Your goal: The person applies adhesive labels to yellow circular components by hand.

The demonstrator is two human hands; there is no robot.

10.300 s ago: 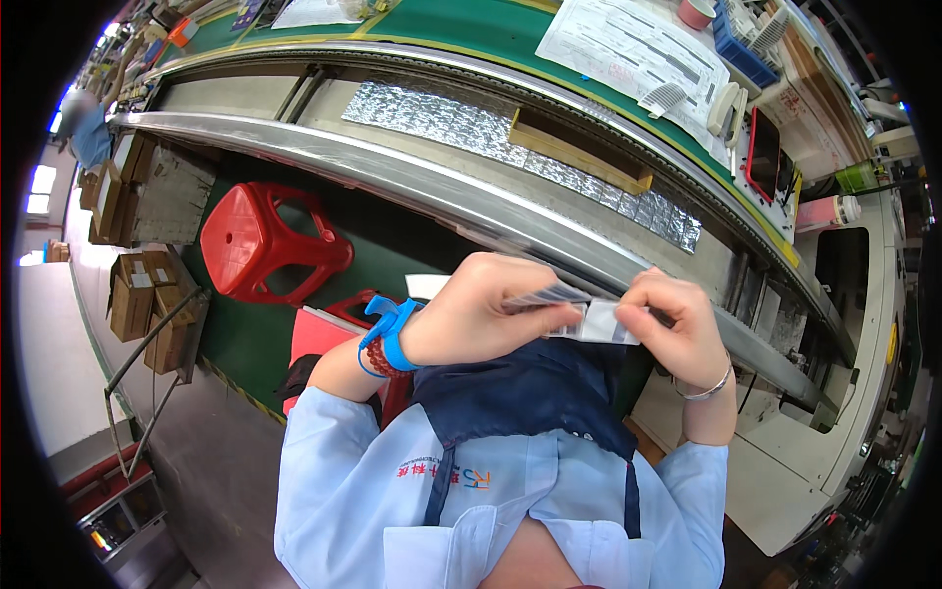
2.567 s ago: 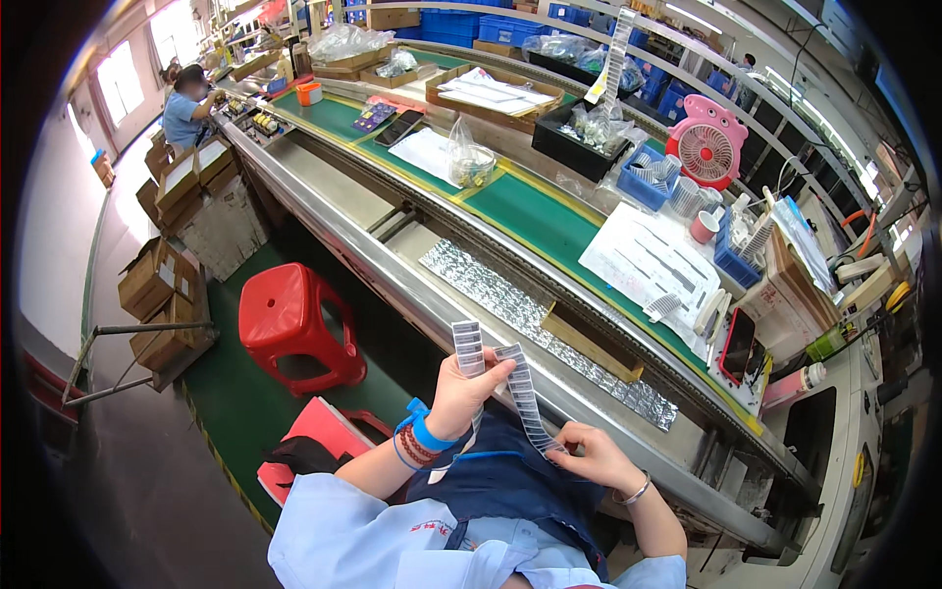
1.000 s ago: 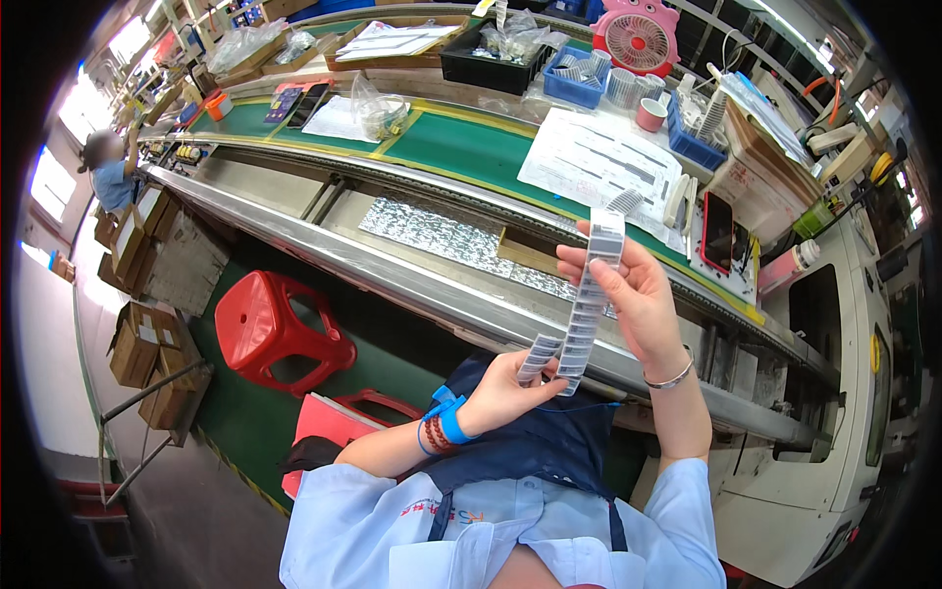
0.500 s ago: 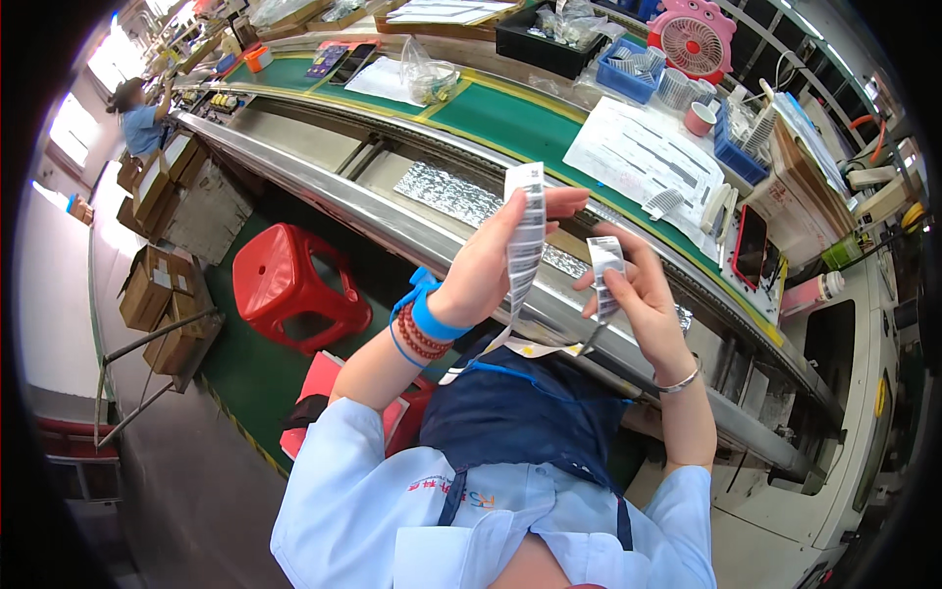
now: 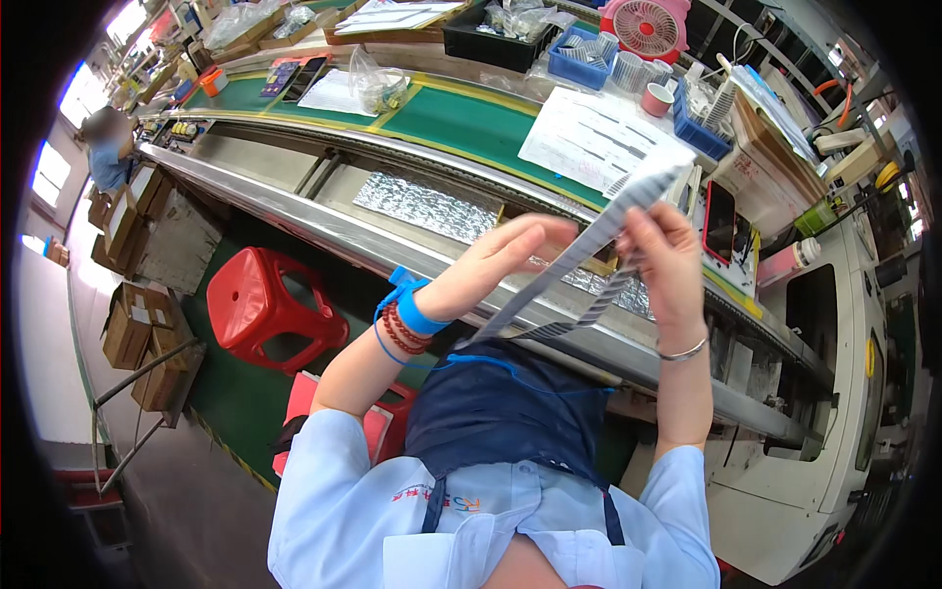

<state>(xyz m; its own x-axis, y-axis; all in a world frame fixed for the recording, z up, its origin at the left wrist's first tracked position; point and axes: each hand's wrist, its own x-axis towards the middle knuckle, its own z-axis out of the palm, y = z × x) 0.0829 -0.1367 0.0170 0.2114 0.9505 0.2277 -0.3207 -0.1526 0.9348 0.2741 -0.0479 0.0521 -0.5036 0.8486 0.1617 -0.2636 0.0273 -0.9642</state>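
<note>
My right hand (image 5: pixel 670 263), with a silver bangle at the wrist, pinches a long strip of barcode labels (image 5: pixel 574 253). The strip slants from above my right fingertips down to my dark apron. A second striped stretch of it loops beneath the right hand. My left hand (image 5: pixel 488 265), wearing a blue band and red beads, is slightly smeared by motion. Its fingers stretch out toward the strip and hold nothing that I can see; whether they touch it I cannot tell.
A metal-edged conveyor bench (image 5: pixel 324 211) crosses before me. Printed sheets (image 5: pixel 574 142), a red-edged phone (image 5: pixel 719 218), blue bins (image 5: pixel 579 67) and a pink fan (image 5: pixel 646 29) lie beyond. At left stand a red stool (image 5: pixel 245 299) and cartons (image 5: pixel 128 329). A person works far left.
My right hand has risen, pulling the strip up and to the right. The strip has left my left hand, whose fingers now point right. The whole view has shifted slightly.
</note>
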